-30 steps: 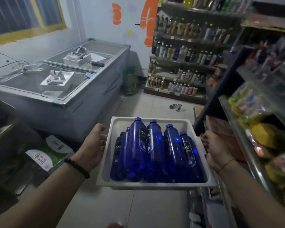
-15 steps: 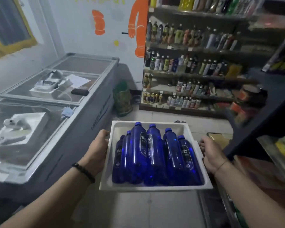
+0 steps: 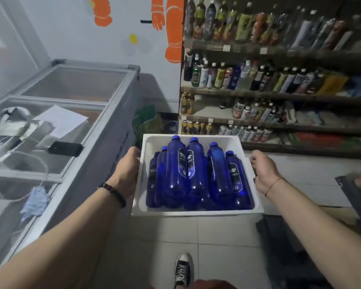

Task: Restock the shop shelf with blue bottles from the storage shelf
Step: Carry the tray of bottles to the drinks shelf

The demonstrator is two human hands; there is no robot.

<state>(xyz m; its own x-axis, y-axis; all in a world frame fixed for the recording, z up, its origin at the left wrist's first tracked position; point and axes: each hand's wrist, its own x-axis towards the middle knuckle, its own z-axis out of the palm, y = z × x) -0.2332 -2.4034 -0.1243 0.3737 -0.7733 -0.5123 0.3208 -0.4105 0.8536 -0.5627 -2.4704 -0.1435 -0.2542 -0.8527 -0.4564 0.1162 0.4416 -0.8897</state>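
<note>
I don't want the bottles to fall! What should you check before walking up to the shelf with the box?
1. Left hand gripping the white box: ok.
2. Right hand gripping the other side: ok.
3. Blue bottles all lying inside the box: ok.
4. Box held level: ok, roughly.
5. Floor tiles ahead free of obstacles: ok.
6. Free gap on the drinks shelf: cannot tell.

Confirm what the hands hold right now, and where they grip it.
Both hold the white tray of blue bottles: left hand on its left side wall, right hand on its right rim.
</note>
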